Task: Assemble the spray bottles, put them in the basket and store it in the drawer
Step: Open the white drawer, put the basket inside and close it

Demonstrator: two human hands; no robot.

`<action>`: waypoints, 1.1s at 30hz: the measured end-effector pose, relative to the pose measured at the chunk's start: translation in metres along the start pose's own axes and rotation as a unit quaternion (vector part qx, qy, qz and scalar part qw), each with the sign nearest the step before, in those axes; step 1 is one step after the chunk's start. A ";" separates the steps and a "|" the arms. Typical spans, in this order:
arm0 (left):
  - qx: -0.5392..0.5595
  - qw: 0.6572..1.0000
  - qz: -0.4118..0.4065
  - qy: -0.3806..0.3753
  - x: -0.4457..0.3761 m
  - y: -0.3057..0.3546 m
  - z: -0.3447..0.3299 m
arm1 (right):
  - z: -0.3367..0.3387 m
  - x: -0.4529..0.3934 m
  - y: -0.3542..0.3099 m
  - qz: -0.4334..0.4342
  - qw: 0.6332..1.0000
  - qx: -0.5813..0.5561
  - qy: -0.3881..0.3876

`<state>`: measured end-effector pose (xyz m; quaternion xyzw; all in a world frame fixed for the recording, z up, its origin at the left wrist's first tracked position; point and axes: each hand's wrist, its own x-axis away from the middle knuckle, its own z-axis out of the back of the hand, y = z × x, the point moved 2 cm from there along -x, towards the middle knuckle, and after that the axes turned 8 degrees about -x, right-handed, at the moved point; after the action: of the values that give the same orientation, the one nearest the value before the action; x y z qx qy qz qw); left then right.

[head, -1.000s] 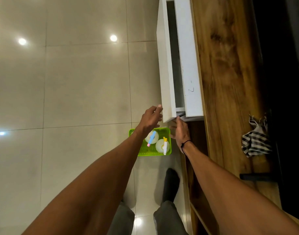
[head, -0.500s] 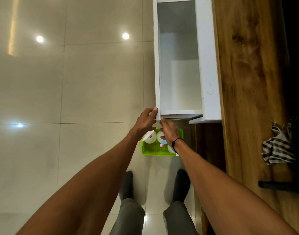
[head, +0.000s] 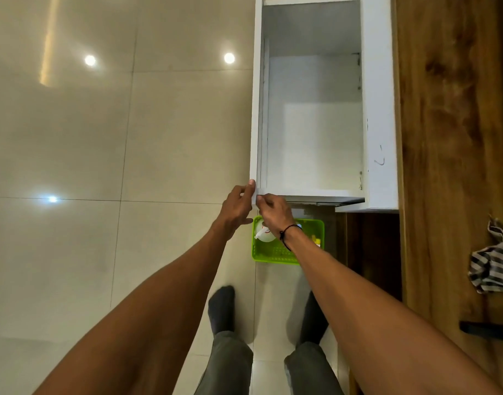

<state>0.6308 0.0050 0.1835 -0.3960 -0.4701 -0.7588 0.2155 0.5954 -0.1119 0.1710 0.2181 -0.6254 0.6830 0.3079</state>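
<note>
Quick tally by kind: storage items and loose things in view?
Drawer: 1
Basket: 1
Spray bottles seen in the basket: 2 (white one, one mostly hidden)
Striped cloth: 1
Total: 5

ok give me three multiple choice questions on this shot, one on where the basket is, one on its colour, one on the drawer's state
1. Where is the basket?
A. inside the drawer
B. on the floor below the hands
C. on the wooden top

2. What colour is the basket?
A. green
B. red
C. white

3. What state is the drawer in?
A. pushed shut
B. pulled out with nothing in it
C. pulled out and full of bottles

Answers:
1 B, it rests on the floor tiles under the right hand.
2 A, its plastic is bright green.
3 B, the white inside is bare while the left hand and right hand grip its near corner.
</note>
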 end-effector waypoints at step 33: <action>-0.079 0.989 0.123 0.018 -0.064 -0.151 -0.068 | 0.122 -0.038 0.185 -0.234 0.964 0.011 0.129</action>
<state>0.5364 0.0124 0.0341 -0.4530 -0.3521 -0.7683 0.2837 0.4842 -0.2434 0.0269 0.2717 -0.5048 0.6210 0.5345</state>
